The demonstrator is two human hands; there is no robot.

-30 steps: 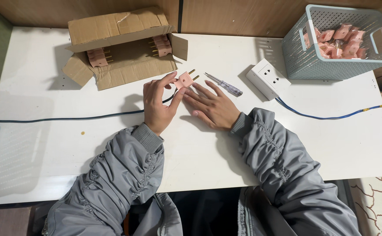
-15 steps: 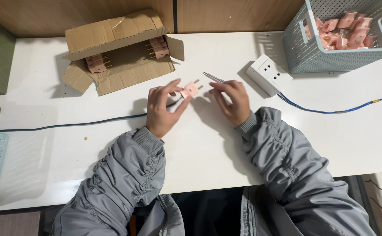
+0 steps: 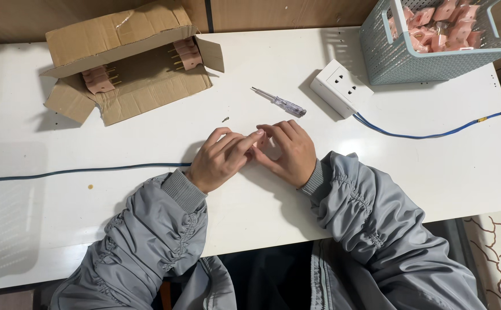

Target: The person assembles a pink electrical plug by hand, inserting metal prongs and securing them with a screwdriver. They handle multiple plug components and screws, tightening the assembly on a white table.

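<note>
Where the two hands meet near the middle of the frame, the left hand (image 3: 219, 161) and the right hand (image 3: 287, 152) lie close together on the white table (image 3: 376, 172), fingertips touching. A small pink part (image 3: 260, 141) shows only as a sliver between the fingers; both hands seem to close around it, but they cover it so much that I cannot tell which hand actually grips it or how tightly. The left hand's fingers stretch to the right, nearly flat; the right hand's fingers curl down over the same spot. Both wrists come out of grey, gathered jacket sleeves (image 3: 158, 241) that run to the lower edge of the frame.

Just above the hands a screwdriver-like tester (image 3: 279, 102) with a clear handle lies on the table, apart from the fingers, and a tiny dark bit (image 3: 225, 119) rests to its lower left. To the upper right of the tester sits a white socket block (image 3: 341, 87), with a blue cable (image 3: 434, 135) running off it toward the right edge. A second dark cable (image 3: 78, 171) crosses the left half of the table and ends near the left wrist.

In the upper left stands an open cardboard box (image 3: 130, 69) holding pink parts with metal pins (image 3: 184, 54). In the upper right corner a pale blue mesh basket (image 3: 388, 57) holds many more pink pieces (image 3: 439, 23).
</note>
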